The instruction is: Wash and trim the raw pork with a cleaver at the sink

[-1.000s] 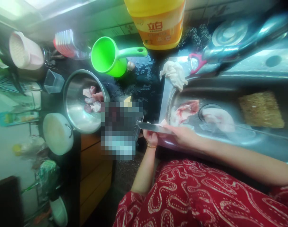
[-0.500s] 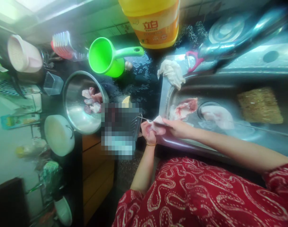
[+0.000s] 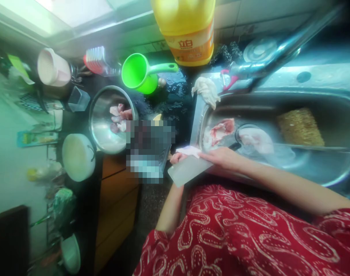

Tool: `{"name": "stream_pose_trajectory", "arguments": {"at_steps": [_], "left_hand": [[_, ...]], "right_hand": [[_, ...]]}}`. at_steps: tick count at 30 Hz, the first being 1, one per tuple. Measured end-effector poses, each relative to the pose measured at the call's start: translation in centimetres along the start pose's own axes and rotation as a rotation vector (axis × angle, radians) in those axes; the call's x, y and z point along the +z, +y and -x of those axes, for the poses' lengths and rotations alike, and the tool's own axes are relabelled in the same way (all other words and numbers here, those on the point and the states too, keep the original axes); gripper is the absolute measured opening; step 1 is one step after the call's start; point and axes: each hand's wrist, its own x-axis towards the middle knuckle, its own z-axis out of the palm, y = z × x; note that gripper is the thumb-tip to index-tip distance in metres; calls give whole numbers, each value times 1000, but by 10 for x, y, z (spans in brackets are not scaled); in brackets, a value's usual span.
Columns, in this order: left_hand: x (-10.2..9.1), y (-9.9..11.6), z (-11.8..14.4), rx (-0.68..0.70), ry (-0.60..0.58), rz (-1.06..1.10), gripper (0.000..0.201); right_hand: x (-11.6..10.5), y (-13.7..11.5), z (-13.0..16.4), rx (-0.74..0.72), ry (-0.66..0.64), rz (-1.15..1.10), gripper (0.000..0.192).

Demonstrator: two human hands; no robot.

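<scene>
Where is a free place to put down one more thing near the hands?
Free: wet black counter between green ladle and sink; also sink floor right of the sponge. Crowded: steel bowl side and the drain, with meat pieces.

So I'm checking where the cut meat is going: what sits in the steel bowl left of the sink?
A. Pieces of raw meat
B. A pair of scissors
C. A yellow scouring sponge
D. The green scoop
A: the steel bowl on the dark counter holds several pinkish pieces of raw meat, with nothing else visible inside it.
</scene>
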Motion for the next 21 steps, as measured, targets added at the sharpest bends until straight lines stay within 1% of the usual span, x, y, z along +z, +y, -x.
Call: {"name": "stream_pose_trajectory", "arguments": {"at_steps": [1, 2, 4, 6, 8, 10, 12, 14, 16, 18, 19, 20, 21], "left_hand": [[-4, 0, 3, 55, 20, -56, 16], [-8, 0, 5, 96, 14, -102, 17], [-15, 2, 4, 130, -69, -153, 21], [-22, 8, -2, 127, -175, -165, 29], [-27, 17, -13, 106, -249, -176, 39], [-30, 30, -26, 92, -319, -202, 47], [-30, 41, -42, 64, -403, -244, 50], [-29, 49, -61, 1, -524, -268, 45], [-29, 52, -81, -124, -701, -228, 39], [-27, 53, -100, -289, -903, -112, 31], [-25, 52, -107, -374, -983, -40, 28], [-23, 52, -114, -454, -1036, 29, 26], [-20, 52, -119, -524, -1058, 87, 27]], "right_hand": [[0, -5, 8, -5, 21, 12, 54], [0, -11, 17, 10, 55, 6, 54], [0, -22, 37, 104, 144, -42, 54], [0, -32, 55, 244, 211, -111, 51], [-1, -39, 69, 381, 229, -168, 50], [-2, -44, 75, 501, 221, -204, 51], [-5, -49, 76, 600, 230, -231, 48], [-8, -52, 74, 657, 258, -257, 46], [-12, -56, 72, 686, 288, -271, 46], [-15, -59, 71, 716, 307, -279, 45], [-16, -60, 71, 732, 312, -289, 45], [-17, -61, 71, 744, 312, -306, 46], [-16, -62, 70, 754, 308, -329, 46]]}}
